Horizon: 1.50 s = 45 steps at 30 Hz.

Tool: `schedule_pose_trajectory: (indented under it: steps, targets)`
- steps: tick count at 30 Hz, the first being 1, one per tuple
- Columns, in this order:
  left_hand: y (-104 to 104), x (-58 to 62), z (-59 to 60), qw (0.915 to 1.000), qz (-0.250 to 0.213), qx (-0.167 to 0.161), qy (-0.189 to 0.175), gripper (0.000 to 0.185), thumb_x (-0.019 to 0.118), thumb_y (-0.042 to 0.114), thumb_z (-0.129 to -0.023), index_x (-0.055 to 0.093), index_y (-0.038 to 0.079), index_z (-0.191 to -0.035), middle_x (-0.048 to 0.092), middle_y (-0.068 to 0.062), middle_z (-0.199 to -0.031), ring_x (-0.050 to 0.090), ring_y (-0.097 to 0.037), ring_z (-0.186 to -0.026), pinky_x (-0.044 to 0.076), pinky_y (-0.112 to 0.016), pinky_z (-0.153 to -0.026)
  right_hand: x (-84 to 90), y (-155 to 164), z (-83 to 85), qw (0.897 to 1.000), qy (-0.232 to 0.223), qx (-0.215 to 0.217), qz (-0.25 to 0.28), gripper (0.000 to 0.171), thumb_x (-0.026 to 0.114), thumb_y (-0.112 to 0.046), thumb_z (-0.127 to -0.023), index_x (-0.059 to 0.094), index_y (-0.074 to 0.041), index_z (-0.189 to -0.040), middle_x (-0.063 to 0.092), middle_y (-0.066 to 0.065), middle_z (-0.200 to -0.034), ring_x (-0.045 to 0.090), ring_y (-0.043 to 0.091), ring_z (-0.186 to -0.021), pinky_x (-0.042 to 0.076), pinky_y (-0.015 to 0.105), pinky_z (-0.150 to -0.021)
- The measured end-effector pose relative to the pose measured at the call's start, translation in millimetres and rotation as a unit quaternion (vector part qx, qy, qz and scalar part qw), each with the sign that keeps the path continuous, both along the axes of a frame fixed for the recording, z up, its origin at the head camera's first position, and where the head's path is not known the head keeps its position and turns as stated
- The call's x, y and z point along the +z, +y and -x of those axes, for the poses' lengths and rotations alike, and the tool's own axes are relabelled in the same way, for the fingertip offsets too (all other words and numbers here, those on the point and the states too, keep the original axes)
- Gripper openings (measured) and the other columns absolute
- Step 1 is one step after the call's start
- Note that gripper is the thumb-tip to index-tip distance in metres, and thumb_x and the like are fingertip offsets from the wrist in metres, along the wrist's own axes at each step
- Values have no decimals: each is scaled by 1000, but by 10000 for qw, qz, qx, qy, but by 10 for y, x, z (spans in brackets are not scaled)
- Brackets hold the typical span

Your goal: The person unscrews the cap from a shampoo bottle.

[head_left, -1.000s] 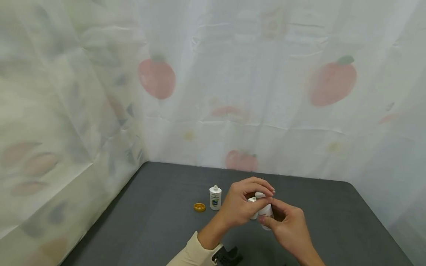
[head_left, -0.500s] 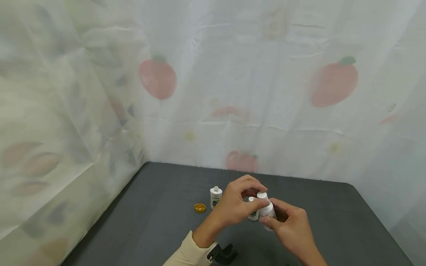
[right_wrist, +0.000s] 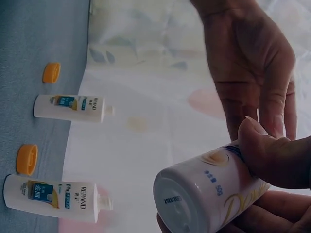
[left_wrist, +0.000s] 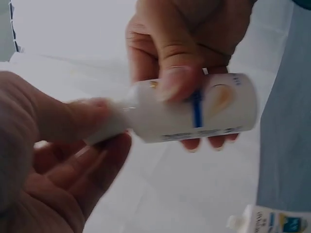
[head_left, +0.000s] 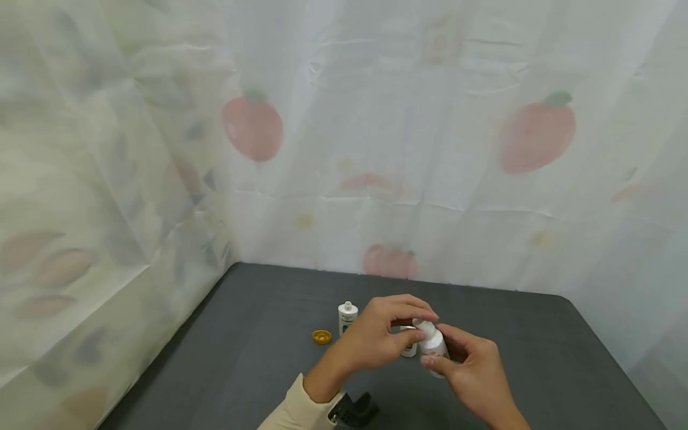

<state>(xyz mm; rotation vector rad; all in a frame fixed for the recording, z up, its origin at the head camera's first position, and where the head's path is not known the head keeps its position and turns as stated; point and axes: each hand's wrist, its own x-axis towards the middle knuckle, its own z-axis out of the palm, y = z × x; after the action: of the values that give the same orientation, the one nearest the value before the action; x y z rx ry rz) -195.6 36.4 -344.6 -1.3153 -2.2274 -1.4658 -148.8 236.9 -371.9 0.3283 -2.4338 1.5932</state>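
- held bottle (right_wrist: 209,194): white plastic, smooth, semi-gloss, printed label
- two standing bottles (right_wrist: 68,108) at its 9–10 o'clock: same white plastic
- orange caps (right_wrist: 51,72): plastic, smooth
- tabletop (head_left: 258,334): dark grey, matt
- backdrop (head_left: 430,149): thin creased sheet, printed, soft sheen

Your left hand (head_left: 378,337) is raised in front of you, wrist bent, thumb and fingers (left_wrist: 73,114) curled and pinching at their tips. A cream long sleeve (head_left: 292,412) covers your left forearm, with a black strap-mounted wrist device (head_left: 355,412) at its cuff. Your right hand (head_left: 473,370) sits just beside it, palm up, fingers curled in a grip, thumb (right_wrist: 272,153) pressed on top.
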Motion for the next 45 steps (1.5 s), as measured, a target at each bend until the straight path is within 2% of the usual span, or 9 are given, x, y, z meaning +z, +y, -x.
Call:
schedule_pose_trajectory:
  steps: [5, 9, 14, 20, 26, 31, 37, 42, 45]
  targets:
    - [-7, 104, -3, 9958, 697, 372, 463, 21, 74, 17, -98, 74, 7, -118, 74, -5, -113, 68, -6, -95, 56, -14, -84, -18, 25, -2, 10000, 12, -36, -67, 41, 88, -8, -80, 77, -9, -119, 80, 11, -108, 76, 4, -87, 62, 23, -70]
    - [13, 145, -10, 9925, 897, 454, 701, 21, 70, 19, -101, 74, 8, -119, 73, -4, -108, 62, -1, -84, 50, -8, -74, -23, 32, -5, 9998, 176, -76, -108, 40, 89, -7, -80, 77, -9, -119, 80, 11, -107, 76, 4, -89, 61, 22, -71]
    - [28, 148, -18, 9892, 1144, 486, 775, 25, 66, 18, -104, 76, 8, -124, 72, -3, -114, 61, -3, -84, 47, -8, -71, -41, 50, -8, 9995, 280, -124, -44, 43, 88, -6, -80, 76, -6, -121, 80, 13, -110, 75, 2, -91, 62, 22, -73]
    - [24, 165, -15, 9923, 1117, 505, 190, 27, 78, 17, -94, 77, 6, -119, 77, -5, -114, 68, -3, -91, 53, -8, -79, -75, 90, 7, 9993, 340, -1, 144, 45, 86, -3, -81, 73, -1, -124, 79, 17, -112, 75, 2, -91, 63, 25, -71]
    - [19, 98, 10, 9949, 872, 364, -362, 39, 75, 12, -96, 69, 7, -135, 74, -8, -121, 71, -9, -107, 56, -12, -88, -77, 130, 49, 9992, 177, 73, 349, 50, 86, -2, -81, 70, 3, -129, 77, 21, -116, 75, 3, -92, 63, 25, -73]
    - [56, -81, 16, 9952, 594, 481, -608, 30, 74, 13, -98, 74, 5, -126, 74, -8, -118, 69, 0, -95, 56, -12, -83, -106, 194, 79, 9988, 52, -12, 497, 53, 87, -1, -80, 69, 4, -130, 78, 18, -114, 75, 3, -90, 63, 26, -73]
    - [132, -257, 11, 9927, -134, 367, -1138, 22, 80, 8, -92, 77, 1, -112, 77, -14, -108, 75, -5, -95, 60, -16, -83, -142, 295, 131, 9981, -178, 26, 582, 52, 86, 0, -80, 69, 5, -129, 81, 2, -107, 76, 5, -88, 64, 27, -72]
    - [210, -355, 22, 9888, -327, 590, -1335, 17, 84, 13, -89, 81, 5, -104, 80, -12, -97, 71, 3, -82, 60, -18, -76, -186, 367, 152, 9988, -112, -22, 485, 51, 87, 0, -80, 70, 3, -128, 80, -6, -104, 75, 4, -89, 63, 26, -72]
    - [252, -402, 32, 9877, -377, 728, -1331, 14, 85, 15, -88, 82, 8, -101, 81, -11, -93, 69, 6, -76, 59, -18, -71, -209, 410, 165, 9990, -37, -39, 434, 50, 87, 0, -80, 70, 4, -127, 79, -11, -102, 74, 4, -88, 63, 25, -72]
